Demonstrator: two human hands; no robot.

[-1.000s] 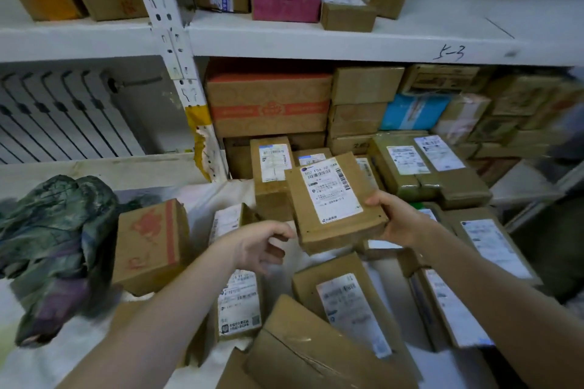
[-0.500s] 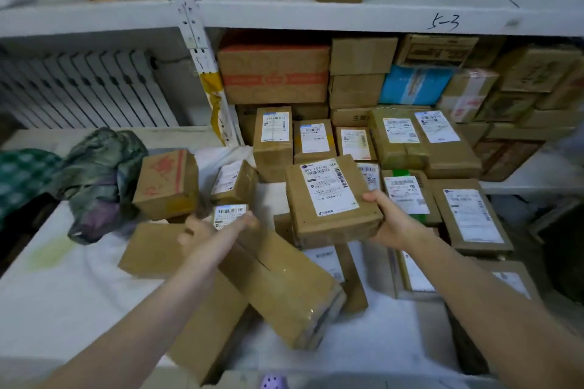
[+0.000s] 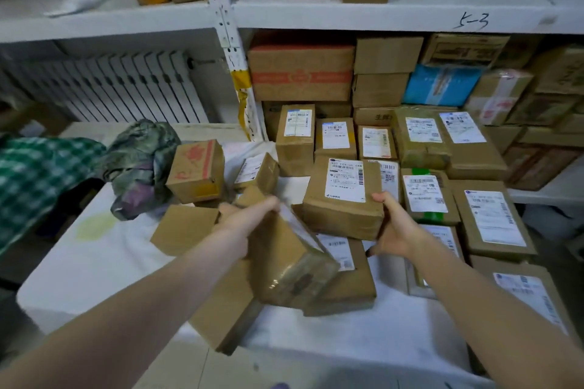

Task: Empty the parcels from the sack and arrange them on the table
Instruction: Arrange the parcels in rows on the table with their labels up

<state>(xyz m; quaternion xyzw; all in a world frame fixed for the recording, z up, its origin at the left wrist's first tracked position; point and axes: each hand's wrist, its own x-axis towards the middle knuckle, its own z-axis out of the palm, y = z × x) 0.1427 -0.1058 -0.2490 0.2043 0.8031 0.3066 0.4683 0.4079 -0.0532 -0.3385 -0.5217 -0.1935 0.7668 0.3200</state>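
The long brown cardboard parcel (image 3: 278,249) in the left hand (image 3: 243,224) is wound in glossy clear tape (image 3: 297,281). The squarer brown cardboard parcel (image 3: 338,218) in the right hand (image 3: 398,230) is matt, with a smooth white paper label (image 3: 346,180). Matt white cloth (image 3: 104,262) covers the bench (image 3: 363,344); a crumpled green fabric sack (image 3: 139,164) lies at its far edge.

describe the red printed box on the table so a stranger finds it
Start at the white table. Near its far left side lies a crumpled dark cloth, and the box sits beside it. Unlike its neighbours, it bears red printing and shows no white label.
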